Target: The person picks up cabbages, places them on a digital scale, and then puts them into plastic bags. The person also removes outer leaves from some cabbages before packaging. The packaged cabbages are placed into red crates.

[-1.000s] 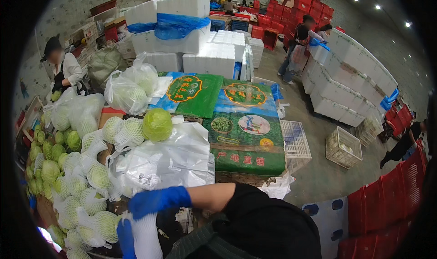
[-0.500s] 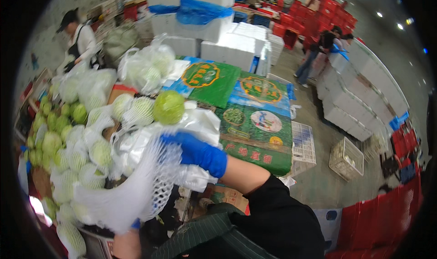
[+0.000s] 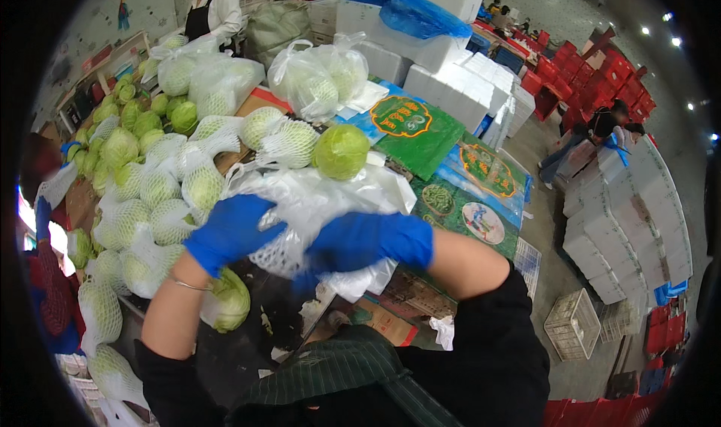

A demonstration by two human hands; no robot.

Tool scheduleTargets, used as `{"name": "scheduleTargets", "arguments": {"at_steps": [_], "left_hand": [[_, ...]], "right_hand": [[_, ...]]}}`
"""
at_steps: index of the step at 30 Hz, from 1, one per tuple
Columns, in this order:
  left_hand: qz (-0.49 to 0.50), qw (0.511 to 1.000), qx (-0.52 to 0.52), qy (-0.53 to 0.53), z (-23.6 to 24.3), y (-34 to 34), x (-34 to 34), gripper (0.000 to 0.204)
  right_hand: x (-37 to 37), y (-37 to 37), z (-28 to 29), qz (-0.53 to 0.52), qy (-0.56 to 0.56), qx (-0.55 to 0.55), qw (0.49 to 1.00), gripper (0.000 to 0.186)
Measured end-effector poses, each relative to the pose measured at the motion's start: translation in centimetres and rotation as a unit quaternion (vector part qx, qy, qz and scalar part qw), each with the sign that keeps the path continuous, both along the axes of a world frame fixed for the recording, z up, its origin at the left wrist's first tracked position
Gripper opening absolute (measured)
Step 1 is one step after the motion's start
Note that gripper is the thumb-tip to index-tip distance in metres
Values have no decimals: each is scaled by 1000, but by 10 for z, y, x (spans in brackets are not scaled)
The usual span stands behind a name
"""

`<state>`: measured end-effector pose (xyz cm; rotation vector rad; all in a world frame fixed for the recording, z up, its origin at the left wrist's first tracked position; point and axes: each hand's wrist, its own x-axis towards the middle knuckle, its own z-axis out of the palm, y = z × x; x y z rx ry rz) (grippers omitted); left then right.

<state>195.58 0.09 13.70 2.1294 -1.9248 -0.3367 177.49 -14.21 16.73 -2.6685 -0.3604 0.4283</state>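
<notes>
Both my hands wear blue gloves above the near edge of the table. My left hand (image 3: 233, 230) has its fingers closed on the edge of a white foam net sleeve (image 3: 276, 248), which lies between the hands over a pile of thin white plastic bags (image 3: 375, 190). Close at the other side of the sleeve is my right hand (image 3: 349, 241), its fingers smeared by motion. Beyond them a bare green cabbage (image 3: 340, 151) sits on the bags. Another cabbage (image 3: 227, 304), partly in netting, rests beside my left forearm.
Netted cabbages (image 3: 160, 190) crowd the left, with bare cabbages (image 3: 120, 147) behind. Bagged cabbages (image 3: 319, 81) sit farther back. Flattened green cartons (image 3: 417, 130) cover the right side, before white foam boxes (image 3: 451, 96). A co-worker (image 3: 214, 14) stands behind; another's gloved hand (image 3: 43, 215) shows at far left.
My left hand has come up from the lower left to beside the right one. The long, stretched net sleeve is now bunched low between them. The view has shifted left.
</notes>
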Motion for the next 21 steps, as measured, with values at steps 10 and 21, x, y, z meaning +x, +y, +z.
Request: {"name": "scheduleTargets", "arguments": {"at_steps": [10, 21], "left_hand": [[259, 817, -312, 409, -159, 59, -108, 41], [531, 691, -253, 420, -215, 218, -38, 48]], "right_hand": [[89, 46, -144, -207, -209, 426, 855, 42], [175, 144, -226, -154, 14, 298, 942, 45]]}}
